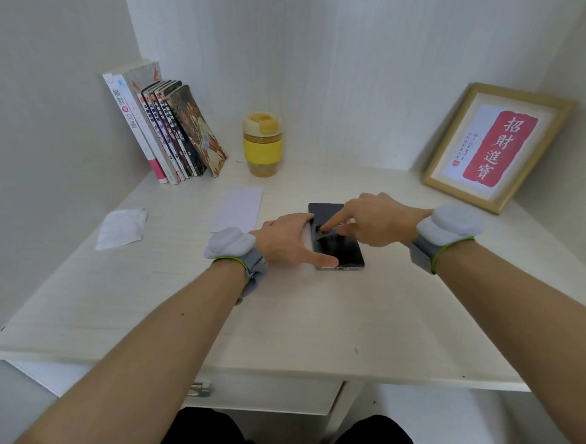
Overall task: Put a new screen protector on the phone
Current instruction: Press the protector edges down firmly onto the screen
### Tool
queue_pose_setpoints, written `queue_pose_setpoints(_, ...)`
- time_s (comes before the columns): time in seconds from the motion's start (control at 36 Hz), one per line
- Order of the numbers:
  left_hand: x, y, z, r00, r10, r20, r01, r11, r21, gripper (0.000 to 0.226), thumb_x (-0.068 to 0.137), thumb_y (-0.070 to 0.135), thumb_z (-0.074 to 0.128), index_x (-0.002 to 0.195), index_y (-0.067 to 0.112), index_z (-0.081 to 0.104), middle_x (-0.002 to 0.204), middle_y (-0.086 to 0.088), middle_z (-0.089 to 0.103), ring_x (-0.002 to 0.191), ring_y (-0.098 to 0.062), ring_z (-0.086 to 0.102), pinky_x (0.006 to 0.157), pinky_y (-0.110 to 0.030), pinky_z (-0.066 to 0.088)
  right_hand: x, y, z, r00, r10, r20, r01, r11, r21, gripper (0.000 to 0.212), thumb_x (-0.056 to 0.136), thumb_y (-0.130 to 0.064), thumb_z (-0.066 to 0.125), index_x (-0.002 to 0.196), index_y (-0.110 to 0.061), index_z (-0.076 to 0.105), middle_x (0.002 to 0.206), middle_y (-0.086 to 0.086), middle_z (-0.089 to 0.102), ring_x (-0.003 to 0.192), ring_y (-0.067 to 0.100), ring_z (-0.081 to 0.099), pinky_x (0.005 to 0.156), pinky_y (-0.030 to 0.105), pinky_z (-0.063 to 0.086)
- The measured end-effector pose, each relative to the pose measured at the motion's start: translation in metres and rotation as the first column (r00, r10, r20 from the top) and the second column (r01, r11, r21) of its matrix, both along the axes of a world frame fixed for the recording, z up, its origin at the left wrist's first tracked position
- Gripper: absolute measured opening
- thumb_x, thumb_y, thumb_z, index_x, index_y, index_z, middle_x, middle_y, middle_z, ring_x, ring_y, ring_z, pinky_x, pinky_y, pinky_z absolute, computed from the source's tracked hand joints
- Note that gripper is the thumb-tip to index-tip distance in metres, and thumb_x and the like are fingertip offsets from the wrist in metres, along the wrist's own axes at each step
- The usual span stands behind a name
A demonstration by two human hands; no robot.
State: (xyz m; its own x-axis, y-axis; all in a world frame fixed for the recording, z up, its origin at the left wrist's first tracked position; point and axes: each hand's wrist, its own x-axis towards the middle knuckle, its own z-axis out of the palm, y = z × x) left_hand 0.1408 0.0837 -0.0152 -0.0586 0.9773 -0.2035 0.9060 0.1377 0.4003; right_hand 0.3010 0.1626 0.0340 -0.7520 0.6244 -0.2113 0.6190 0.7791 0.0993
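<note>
While the white table [278, 324] took up most of what I could see, the risk sat in a small patch toward the middle of its far half, where the phone [343, 250] lay flat and face up. The left hand [288, 240] braced its left edge, thumb along the near corner, fingers laid loosely against the side rather than clamped. The right hand [375, 221] reached over from the right edge, forefinger stretched out and pressing the glass, the other fingers curled under. Something crumpled showed beneath that fingertip; I could not tell what. If the brace slackened, I judged the phone would skid; uneven rubbing could trap bubbles or dust. A pale sheet [239, 208] and a crumpled wipe [121, 228] lay toward the left edge.
</note>
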Motion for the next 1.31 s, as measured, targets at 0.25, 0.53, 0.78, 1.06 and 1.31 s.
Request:
queue_pose_setpoints(0.25, 0.002, -0.002, 0.002, 1.000, -0.007, 0.000, 0.007, 1.000, 0.027, 0.111, 0.067, 0.074, 0.065, 0.151, 0.021, 0.015, 0.157, 0.005, 0.022, 0.143, -0.018, 0.023, 0.116, -0.036, 0.019, 0.008, -0.001, 0.004, 0.999, -0.018, 0.031, 0.017, 0.999, 0.028, 0.045, 0.101, -0.023, 0.039, 0.127, -0.057, 0.051, 0.118, -0.013, 0.062, 0.109, 0.020, 0.051, 0.096, 0.039, 0.038)
queue_pose_setpoints(0.53, 0.000, 0.002, -0.001, 1.000, 0.023, 0.011, -0.023, 1.000, 0.013, 0.087, 0.063, 0.075, 0.067, 0.123, 0.017, 0.043, 0.122, 0.005, 0.047, 0.119, -0.020, 0.047, 0.097, -0.033, 0.036, -0.006, -0.011, -0.005, 0.999, 0.024, -0.034, -0.023, 0.999, 0.047, 0.051, 0.097, -0.015, 0.038, 0.130, -0.051, 0.051, 0.116, -0.013, 0.062, 0.102, 0.018, 0.046, 0.083, 0.035, 0.031)
queue_pose_setpoints(0.78, -0.001, -0.001, 0.000, 1.000, -0.003, 0.016, 0.003, 1.000, 0.001, 0.111, 0.065, 0.076, 0.065, 0.151, 0.024, 0.016, 0.156, 0.006, 0.022, 0.143, -0.018, 0.022, 0.117, -0.038, 0.018, 0.020, 0.003, -0.006, 0.978, -0.150, -0.144, 0.147, 0.989, -0.028, 0.036, 0.102, -0.026, 0.041, 0.129, -0.045, 0.054, 0.127, -0.006, 0.060, 0.110, 0.021, 0.054, 0.083, 0.033, 0.044)
queue_pose_setpoints(1.06, -0.001, 0.005, 0.000, 0.998, -0.055, -0.026, 0.055, 0.998, -0.025, 0.107, 0.066, 0.077, 0.062, 0.151, 0.033, 0.014, 0.157, 0.009, 0.019, 0.144, -0.016, 0.017, 0.118, -0.044, 0.018, 0.002, -0.008, -0.006, 0.995, -0.091, -0.039, 0.092, 0.994, 0.050, 0.043, 0.101, -0.021, 0.039, 0.134, -0.048, 0.049, 0.100, -0.010, 0.053, 0.089, 0.016, 0.044, 0.064, 0.028, 0.033)
queue_pose_setpoints(1.31, 0.000, 0.005, 0.004, 0.997, -0.049, -0.062, 0.048, 0.998, -0.030, 0.105, 0.065, 0.077, 0.063, 0.150, 0.036, 0.016, 0.157, 0.010, 0.017, 0.144, -0.017, 0.017, 0.117, -0.043, 0.019, 0.011, -0.016, 0.002, 0.993, -0.121, 0.016, 0.121, 0.991, -0.056, 0.038, 0.101, -0.028, 0.040, 0.132, -0.046, 0.053, 0.124, -0.001, 0.058, 0.102, 0.025, 0.056, 0.076, 0.032, 0.048)
